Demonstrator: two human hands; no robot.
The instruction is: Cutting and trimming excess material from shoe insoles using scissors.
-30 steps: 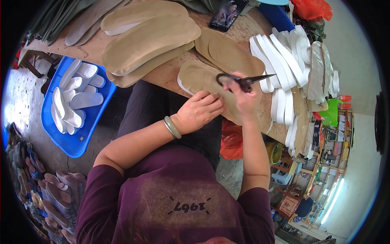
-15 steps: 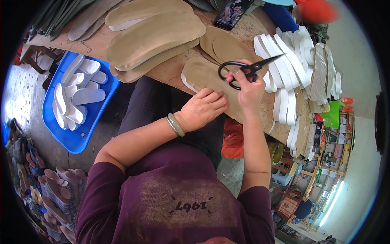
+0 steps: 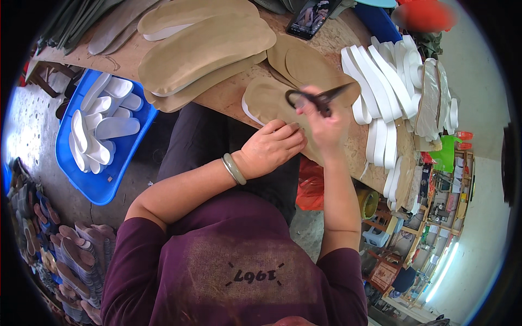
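Note:
A tan-covered insole with a white rim lies at the table's near edge. My left hand, fingers bent and pressed together, grips its near side; the thumb is hidden. Above the same insole, my right hand holds a pair of black scissors by the handle loops. Their blades point to the far right, slightly blurred, and appear closed. More tan-covered insoles are stacked to the left. Flat tan pieces lie just beyond my hands.
Several white foam soles stand in rows at the right. A blue basket of white soles sits on the left, below table height. A phone lies at the table's far side. Stacked grey soles fill the lower left.
My right hand and the scissors have shifted a little left, and the blades have tilted. My left hand stays in place on the insole.

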